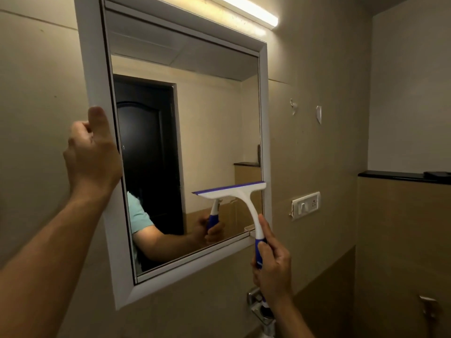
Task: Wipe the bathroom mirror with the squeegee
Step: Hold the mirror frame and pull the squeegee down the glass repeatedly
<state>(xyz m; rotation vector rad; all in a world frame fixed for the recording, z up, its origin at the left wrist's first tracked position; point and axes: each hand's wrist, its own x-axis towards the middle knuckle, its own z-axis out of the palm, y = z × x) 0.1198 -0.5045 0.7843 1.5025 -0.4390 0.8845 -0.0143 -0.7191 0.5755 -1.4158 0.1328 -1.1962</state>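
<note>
Squeegee (234, 193) blade lies level across lower-right mirror (195, 118), your right hand (273, 267) gripping its handle below; left hand (92, 154) clasps the frame.

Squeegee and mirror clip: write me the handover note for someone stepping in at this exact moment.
Left hand: grips the mirror frame at its left edge, thumb on the front face.
Right hand: curled round the blue grip of the squeegee, index finger up along the white neck.
Blade: low on the mirror, against the right inner edge of the frame, apparently on the glass.
Done: cannot tell from the glass; no streaks or wet patches show.
Left: probably finish this stroke to the bottom edge, then any remaining glass. Nearby: switch plate on the wall to the right.
</note>
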